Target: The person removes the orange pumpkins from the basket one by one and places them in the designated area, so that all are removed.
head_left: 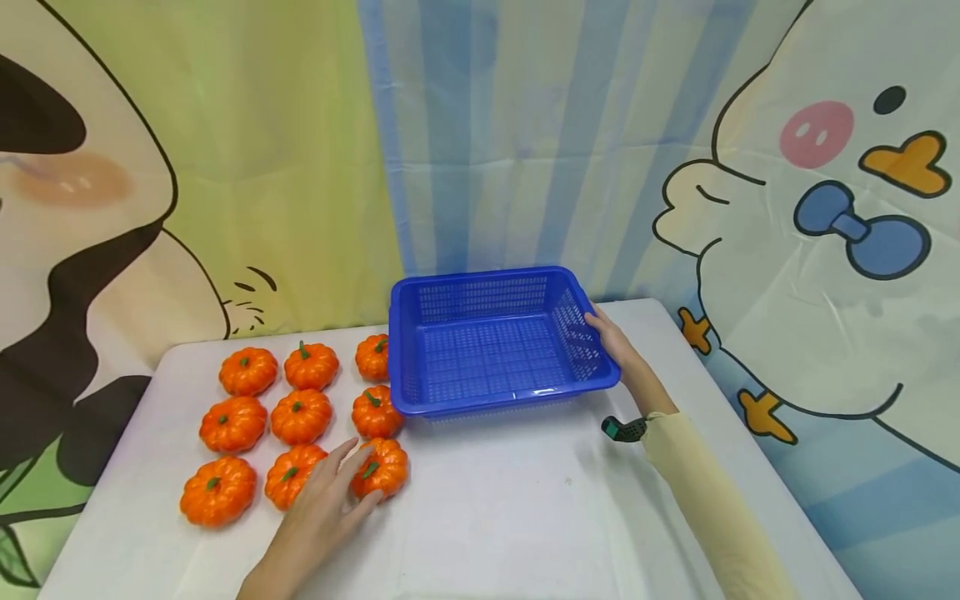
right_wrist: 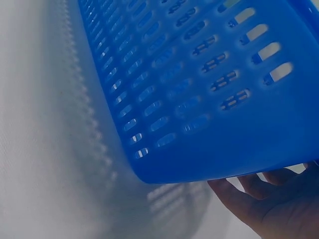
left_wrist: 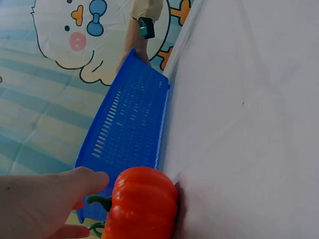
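Observation:
My right hand [head_left: 611,337] grips the right rim of a blue perforated plastic basket [head_left: 502,400], its fingers at the rim in the right wrist view. Nothing lies inside the basket. My left hand [head_left: 318,508] reaches over the front of the table with fingers spread around a small orange pumpkin [head_left: 386,468] with a green stem. In the left wrist view the thumb is beside that pumpkin [left_wrist: 142,204]; whether the fingers touch it, I cannot tell. Directly behind it sits another pumpkin [head_left: 377,412], close to the basket's left side.
Several more orange pumpkins [head_left: 232,423] stand in rows on the left of the white-covered table [head_left: 510,517]. The basket's left end partly hides the rear pumpkin [head_left: 371,358]. A cartoon-printed curtain [head_left: 517,142] hangs behind. A small black device [head_left: 624,429] is at the right wrist.

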The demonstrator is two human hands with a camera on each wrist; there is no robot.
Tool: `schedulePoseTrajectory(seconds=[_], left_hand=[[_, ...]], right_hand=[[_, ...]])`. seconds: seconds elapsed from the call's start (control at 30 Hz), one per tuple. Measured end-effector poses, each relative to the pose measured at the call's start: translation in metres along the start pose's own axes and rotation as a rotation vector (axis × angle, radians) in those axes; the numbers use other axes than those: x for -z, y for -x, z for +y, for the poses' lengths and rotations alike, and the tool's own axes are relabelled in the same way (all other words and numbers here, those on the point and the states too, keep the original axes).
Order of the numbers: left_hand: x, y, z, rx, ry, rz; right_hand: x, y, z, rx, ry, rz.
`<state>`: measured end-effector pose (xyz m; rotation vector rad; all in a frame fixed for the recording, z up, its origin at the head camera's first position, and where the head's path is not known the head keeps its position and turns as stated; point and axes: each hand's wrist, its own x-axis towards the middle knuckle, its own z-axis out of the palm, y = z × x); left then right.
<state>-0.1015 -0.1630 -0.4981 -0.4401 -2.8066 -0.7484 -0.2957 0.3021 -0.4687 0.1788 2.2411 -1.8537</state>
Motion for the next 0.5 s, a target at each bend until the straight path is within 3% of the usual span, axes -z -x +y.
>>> schedulePoseTrajectory(seconds=[0.13,0.27,0.37,0.5], left_hand=[[0.016,-0.013,-0.007,-0.095,0.019,0.089],[0.037,-0.039,-0.021,-0.148,0.003,0.144],[0.047,-0.06,-0.034,-0.135,-0.029,0.125],[0.052,-0.087,-0.053,-0.032,-0.132,0.038]], right_hand=[[0.004,0.001,0.0,0.011,0.117,0.034],[0.011,0.006,-0.001,0.08,0.362,0.143],[0.012,0.012,-0.004,0.165,0.625,0.244],[0.005,0.023,-0.016,0.293,0.998,0.372]])
